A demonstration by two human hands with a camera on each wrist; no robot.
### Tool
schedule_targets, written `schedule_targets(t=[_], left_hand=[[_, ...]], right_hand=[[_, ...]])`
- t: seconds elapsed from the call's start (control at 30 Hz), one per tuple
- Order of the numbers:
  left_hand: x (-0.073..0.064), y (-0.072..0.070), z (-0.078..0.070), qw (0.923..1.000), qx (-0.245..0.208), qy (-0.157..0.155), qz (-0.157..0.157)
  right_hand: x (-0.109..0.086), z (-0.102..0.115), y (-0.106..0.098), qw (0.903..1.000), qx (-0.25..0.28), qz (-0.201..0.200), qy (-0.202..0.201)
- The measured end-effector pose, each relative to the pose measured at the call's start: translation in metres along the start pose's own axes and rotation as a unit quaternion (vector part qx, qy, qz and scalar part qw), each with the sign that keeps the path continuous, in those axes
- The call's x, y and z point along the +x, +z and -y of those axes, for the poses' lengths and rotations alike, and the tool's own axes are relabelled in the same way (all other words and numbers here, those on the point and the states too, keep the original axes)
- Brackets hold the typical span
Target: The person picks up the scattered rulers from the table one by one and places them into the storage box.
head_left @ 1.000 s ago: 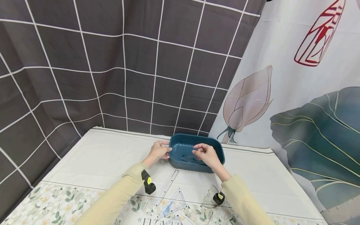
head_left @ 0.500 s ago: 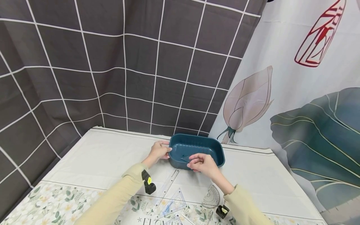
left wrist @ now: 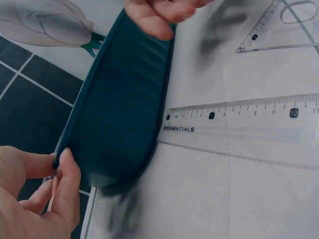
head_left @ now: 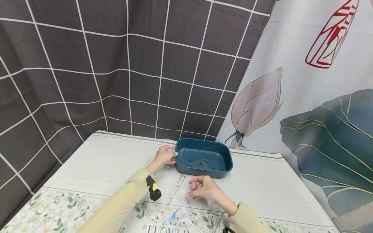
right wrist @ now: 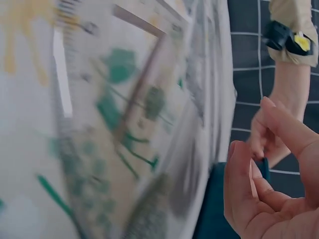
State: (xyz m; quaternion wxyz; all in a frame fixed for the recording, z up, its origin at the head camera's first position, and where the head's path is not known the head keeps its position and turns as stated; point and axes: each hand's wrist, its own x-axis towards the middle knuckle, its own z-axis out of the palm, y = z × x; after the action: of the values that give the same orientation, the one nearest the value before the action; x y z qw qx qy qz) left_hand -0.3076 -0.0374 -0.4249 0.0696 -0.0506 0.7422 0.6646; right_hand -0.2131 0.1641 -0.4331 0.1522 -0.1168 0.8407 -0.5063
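Observation:
A teal plastic basin [head_left: 187,171] stands at the back of the table. My left hand [head_left: 164,156] pinches its left rim between thumb and fingers, plain in the left wrist view. Inside the basin lies a clear set square [head_left: 201,163]. My right hand [head_left: 205,188], fingers loosely bent and apart, holds nothing in front of the basin. Just left of that hand lies a clear ruler [left wrist: 239,129], one end right at the basin. Nearer me is a clear triangular set square [head_left: 183,210]. A clear protractor [head_left: 215,208] is partly hidden below my right forearm.
More clear plastic pieces [head_left: 193,226] lie at the near edge of the head view, over printed lettering on the floral tablecloth [head_left: 73,212]. Behind the table hangs a dark checked curtain [head_left: 145,81]. A pale flower-print curtain [head_left: 291,97] hangs on the right.
My right hand has come out of the basin and back toward me, over the table by the ruler. The set square inside the basin is uncovered. My left hand stays on the rim.

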Motion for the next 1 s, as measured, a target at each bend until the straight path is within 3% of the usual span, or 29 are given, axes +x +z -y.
schedule_targets(t=[0.23,0.5,0.73,1.0], left_hand=[[0.000,0.001,-0.001,1.0000,-0.004,0.002,0.001],[0.000,0.001,0.000,1.0000,0.003,-0.001,0.001],[0.001,0.001,0.002,1.0000,0.007,-0.004,0.002],[0.003,0.001,0.001,1.0000,0.001,-0.005,-0.001]], right_hand=[[-0.008,-0.002,0.013,0.9981,-0.056,0.004,0.027],[-0.015,-0.002,0.024,0.9958,-0.087,0.017,0.023],[-0.016,-0.001,0.029,0.9871,-0.155,0.032,0.022],[-0.011,0.002,0.030,0.9804,-0.192,0.036,0.027]])
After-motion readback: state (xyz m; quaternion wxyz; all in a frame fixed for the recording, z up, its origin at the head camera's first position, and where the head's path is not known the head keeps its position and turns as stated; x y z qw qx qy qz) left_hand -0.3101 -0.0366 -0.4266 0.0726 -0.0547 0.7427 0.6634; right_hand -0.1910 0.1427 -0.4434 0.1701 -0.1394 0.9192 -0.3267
